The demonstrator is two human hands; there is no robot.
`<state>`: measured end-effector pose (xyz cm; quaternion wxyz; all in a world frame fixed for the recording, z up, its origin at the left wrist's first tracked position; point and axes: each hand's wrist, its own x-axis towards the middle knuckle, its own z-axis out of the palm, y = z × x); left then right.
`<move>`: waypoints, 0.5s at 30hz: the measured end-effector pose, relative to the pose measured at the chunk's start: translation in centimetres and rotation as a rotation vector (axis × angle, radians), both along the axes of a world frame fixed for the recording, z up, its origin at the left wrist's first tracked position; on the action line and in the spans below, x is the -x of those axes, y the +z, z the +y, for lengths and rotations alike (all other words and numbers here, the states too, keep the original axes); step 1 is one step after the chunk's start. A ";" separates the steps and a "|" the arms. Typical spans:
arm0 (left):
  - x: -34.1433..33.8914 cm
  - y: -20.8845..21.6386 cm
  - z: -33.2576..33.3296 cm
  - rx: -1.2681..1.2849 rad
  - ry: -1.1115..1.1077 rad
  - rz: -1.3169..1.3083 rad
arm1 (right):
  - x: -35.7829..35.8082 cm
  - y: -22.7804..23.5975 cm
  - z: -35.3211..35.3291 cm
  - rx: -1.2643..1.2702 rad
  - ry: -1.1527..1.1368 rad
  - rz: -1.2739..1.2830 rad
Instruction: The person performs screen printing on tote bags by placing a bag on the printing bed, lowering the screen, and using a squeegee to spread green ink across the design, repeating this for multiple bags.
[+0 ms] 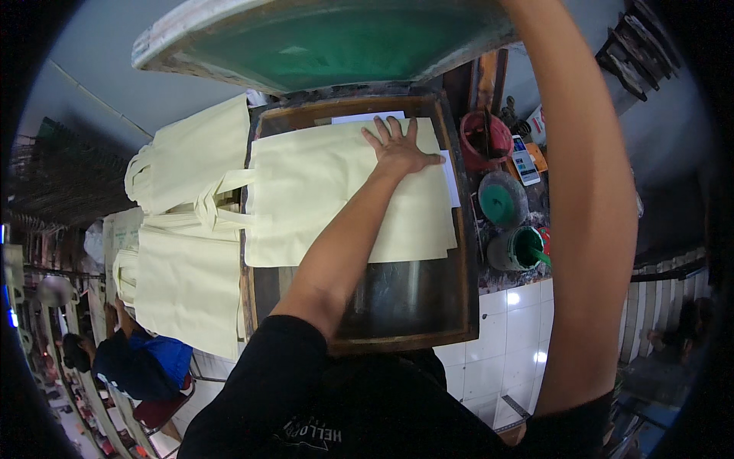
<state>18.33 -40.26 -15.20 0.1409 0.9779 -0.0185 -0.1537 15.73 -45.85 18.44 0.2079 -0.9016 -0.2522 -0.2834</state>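
Note:
A cream fabric tote bag (313,199) lies flat on a dark, wood-edged printing board (405,306), its handles pointing left. My left hand (396,149) rests on the upper right of the bag, palm down and fingers spread. White paper pieces (451,180) show at the bag's right and top edges. Above the board, a printing screen (306,50) with green mesh and a pale frame is tilted up. My right forearm reaches up beside it to the top edge of the picture; the hand itself is out of view, so its hold is hidden.
Stacks of cream tote bags (187,283) lie left of the board. On the right stand a red bucket (487,139), a bowl of green ink (501,200), a tub of green ink (516,249) and a phone (525,162). A seated person (145,363) is at lower left.

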 end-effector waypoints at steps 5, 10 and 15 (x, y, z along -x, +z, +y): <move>7.9 4.1 5.8 1.058 -0.085 -0.385 | 7.6 -2.1 1.6 0.052 -0.198 0.454; 26.0 6.4 13.8 1.715 0.092 -0.203 | 13.2 -16.5 -2.1 0.006 0.088 0.003; 31.8 -2.7 12.9 1.552 0.552 0.070 | 16.0 -29.0 -1.9 0.109 0.181 0.025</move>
